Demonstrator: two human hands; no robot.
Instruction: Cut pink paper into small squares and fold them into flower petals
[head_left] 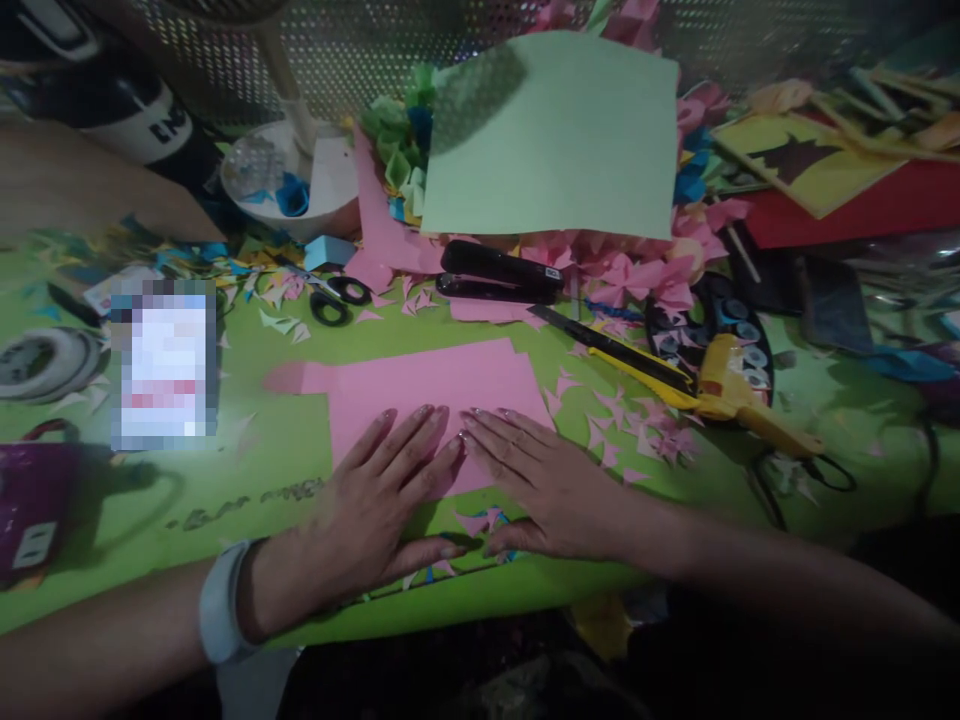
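Nearest at left, a forearm [112, 625] is ringed by a band [221, 605]. Pink paper [427, 380], lying mid-scene on the table [262, 455], nearer than the stapler [499, 275], is touched by the left hand [375, 490] and right hand [551, 485], both flat, fingers slightly spread, nothing gripped. Smoothing or squaring seems in hand; aligned edges and steady pressure appear called for next.

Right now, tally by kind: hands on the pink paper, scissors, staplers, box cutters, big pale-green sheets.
Left hand and right hand, on pink paper: 2
Scissors: 1
Stapler: 1
Box cutter: 1
Pale-green sheet: 1
Total: 6
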